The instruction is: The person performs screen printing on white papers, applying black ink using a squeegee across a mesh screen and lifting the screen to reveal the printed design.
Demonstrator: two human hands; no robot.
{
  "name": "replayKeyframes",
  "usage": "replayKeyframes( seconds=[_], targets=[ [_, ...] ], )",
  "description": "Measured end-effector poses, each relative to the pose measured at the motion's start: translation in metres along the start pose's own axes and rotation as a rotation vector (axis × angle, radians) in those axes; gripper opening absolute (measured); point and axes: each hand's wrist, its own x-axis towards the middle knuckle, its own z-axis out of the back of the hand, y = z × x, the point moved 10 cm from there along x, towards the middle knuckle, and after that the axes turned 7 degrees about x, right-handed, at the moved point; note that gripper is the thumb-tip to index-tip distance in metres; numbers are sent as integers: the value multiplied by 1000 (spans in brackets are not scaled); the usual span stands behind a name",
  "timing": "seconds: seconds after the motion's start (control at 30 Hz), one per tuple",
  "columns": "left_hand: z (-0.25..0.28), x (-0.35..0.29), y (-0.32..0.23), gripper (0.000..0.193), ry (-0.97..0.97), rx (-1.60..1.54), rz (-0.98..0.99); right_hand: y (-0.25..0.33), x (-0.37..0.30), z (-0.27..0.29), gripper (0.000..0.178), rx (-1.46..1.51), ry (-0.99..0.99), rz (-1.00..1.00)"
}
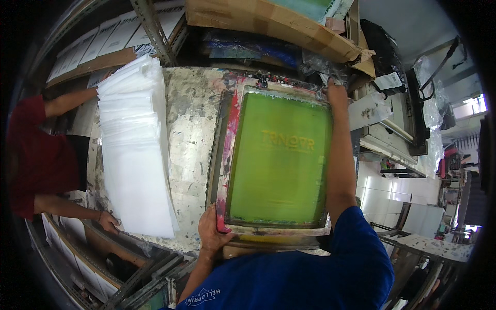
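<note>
A screen printing frame with green mesh lies in front of me on a paint-stained table. Its wooden edges are smeared with pink, red and white ink, and faint lettering shows in the mesh. My left hand is closed on the frame's near left corner. Across the frame's right side stretches my right arm. My right hand is closed at the far right corner, beside crumpled clear plastic; what its fingers hold is hidden.
Fanned white sheets lie on the table to the left. Beyond them a co-worker in a red shirt has both arms at the stack. A cardboard box hangs over the far edge, and shelving racks stand around.
</note>
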Motion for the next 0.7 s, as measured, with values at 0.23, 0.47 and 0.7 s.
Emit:
replayKeyframes(
  seconds=[0.23, 0.47, 0.7],
  targets=[
    [-1, -3, 1, 118, -2, 35, -1, 14, 14, 15, 36, 409, 56, 381],
    [-3, -4, 3, 116, 12, 38, 5, 54, -7, -14, 39, -478, 174, 584],
    [-2, -3, 3, 115, -16, 36, -33, -6, 47, -37, 48, -109, 420, -12]
  ],
)
